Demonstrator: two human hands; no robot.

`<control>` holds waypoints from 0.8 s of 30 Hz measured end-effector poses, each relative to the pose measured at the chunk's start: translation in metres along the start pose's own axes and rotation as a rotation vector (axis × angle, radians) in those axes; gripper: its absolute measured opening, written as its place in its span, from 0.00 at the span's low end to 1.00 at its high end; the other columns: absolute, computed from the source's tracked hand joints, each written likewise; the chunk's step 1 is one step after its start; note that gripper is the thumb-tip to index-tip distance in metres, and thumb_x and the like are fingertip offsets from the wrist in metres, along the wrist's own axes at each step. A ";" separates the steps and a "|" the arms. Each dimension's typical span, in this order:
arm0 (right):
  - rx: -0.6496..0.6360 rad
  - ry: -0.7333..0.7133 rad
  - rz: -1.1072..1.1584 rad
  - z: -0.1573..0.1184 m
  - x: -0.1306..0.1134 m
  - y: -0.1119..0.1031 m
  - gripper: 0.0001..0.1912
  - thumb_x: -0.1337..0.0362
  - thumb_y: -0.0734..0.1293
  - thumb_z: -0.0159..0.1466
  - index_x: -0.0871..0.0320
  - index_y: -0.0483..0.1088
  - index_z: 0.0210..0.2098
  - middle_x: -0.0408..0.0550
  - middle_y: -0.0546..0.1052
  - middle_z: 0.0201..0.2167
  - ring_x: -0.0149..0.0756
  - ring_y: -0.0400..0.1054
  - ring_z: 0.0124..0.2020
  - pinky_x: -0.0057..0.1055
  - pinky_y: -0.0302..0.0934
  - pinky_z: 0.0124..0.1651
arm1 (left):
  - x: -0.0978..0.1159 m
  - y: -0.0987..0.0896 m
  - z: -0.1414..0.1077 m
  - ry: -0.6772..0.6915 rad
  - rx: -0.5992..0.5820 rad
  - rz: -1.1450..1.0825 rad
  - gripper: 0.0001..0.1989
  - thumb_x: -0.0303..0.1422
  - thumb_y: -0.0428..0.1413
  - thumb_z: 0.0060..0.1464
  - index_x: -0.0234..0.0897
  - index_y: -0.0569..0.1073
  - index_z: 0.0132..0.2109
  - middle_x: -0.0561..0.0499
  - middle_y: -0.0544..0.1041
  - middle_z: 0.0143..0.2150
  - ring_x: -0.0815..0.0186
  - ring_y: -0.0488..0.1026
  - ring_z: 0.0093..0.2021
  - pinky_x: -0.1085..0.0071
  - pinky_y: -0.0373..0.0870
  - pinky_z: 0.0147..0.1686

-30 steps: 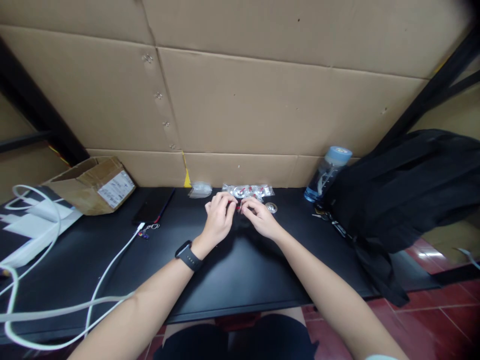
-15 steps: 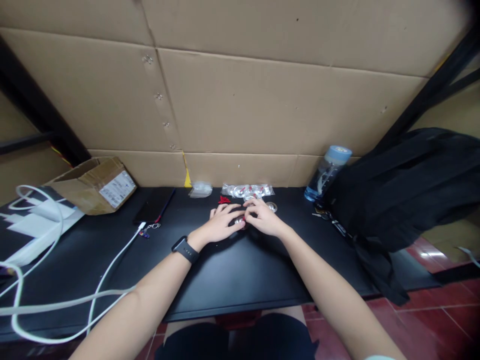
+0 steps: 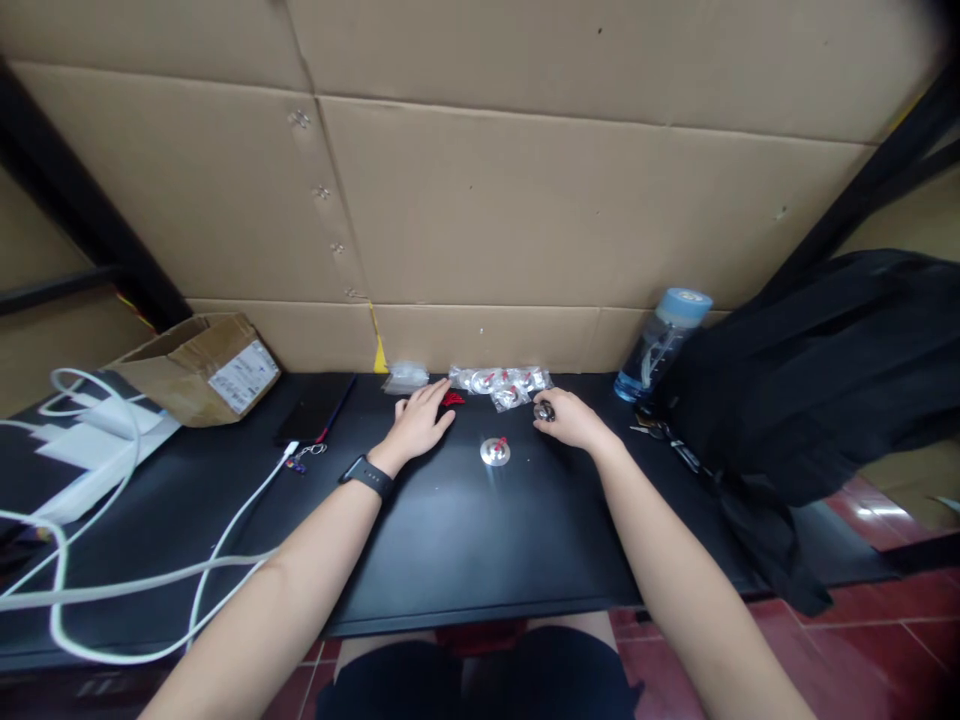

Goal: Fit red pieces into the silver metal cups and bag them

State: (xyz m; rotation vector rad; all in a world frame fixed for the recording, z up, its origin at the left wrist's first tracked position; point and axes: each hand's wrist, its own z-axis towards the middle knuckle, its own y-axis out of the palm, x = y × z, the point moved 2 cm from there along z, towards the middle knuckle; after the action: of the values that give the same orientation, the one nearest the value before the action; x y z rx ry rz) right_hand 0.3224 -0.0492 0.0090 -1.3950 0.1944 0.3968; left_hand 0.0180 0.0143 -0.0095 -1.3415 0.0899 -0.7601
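My left hand (image 3: 420,425) lies with its fingers spread, holding nothing. Its fingertips rest beside a small pile of red pieces (image 3: 453,398) on the black table. To the right, my right hand (image 3: 571,418) has its fingers closed on a round, shiny silver piece (image 3: 544,411), partly covered by the fingers. Between the hands a flat silver disc (image 3: 495,453) with a red piece on its middle sits on the tabletop. Beyond it are several clear bags (image 3: 510,396) holding similar silver discs with red parts.
Empty-looking clear bags (image 3: 406,377) lie at the back. A phone (image 3: 306,410), a cardboard box (image 3: 202,370) and white cables (image 3: 225,530) are on the left. A water bottle (image 3: 660,350), keys (image 3: 651,430) and a black backpack (image 3: 810,370) stand at the right.
The hands have moved apart, uncovering the disc with its red piece on the table. My left hand went left; my right hand went right and closed on the round silver piece.
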 end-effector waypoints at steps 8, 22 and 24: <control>-0.010 0.002 -0.012 0.005 0.007 0.004 0.10 0.68 0.72 0.60 0.57 0.77 0.42 0.51 0.78 0.39 0.39 0.72 0.40 0.32 0.62 0.45 | -0.001 0.010 0.002 0.091 -0.019 0.025 0.21 0.35 0.47 0.67 0.48 0.72 0.63 0.44 0.73 0.66 0.52 0.65 0.67 0.48 0.57 0.62; -0.060 0.062 0.072 -0.003 -0.006 -0.009 0.13 0.66 0.75 0.54 0.53 0.78 0.40 0.48 0.82 0.40 0.40 0.75 0.39 0.30 0.63 0.40 | 0.001 -0.024 -0.006 0.107 -0.048 -0.002 0.19 0.30 0.59 0.56 0.43 0.74 0.56 0.46 0.80 0.50 0.58 0.79 0.47 0.66 0.74 0.43; -0.053 0.069 0.069 -0.004 -0.006 -0.010 0.13 0.64 0.75 0.54 0.52 0.78 0.40 0.48 0.82 0.40 0.40 0.75 0.38 0.30 0.63 0.40 | 0.000 -0.026 -0.006 0.081 -0.046 0.009 0.16 0.31 0.60 0.58 0.44 0.74 0.53 0.49 0.82 0.46 0.58 0.79 0.46 0.67 0.73 0.42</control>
State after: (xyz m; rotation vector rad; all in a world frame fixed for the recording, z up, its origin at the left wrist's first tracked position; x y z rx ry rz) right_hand 0.3210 -0.0552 0.0199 -1.4585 0.2907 0.4137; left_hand 0.0034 0.0084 0.0119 -1.3532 0.1785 -0.8086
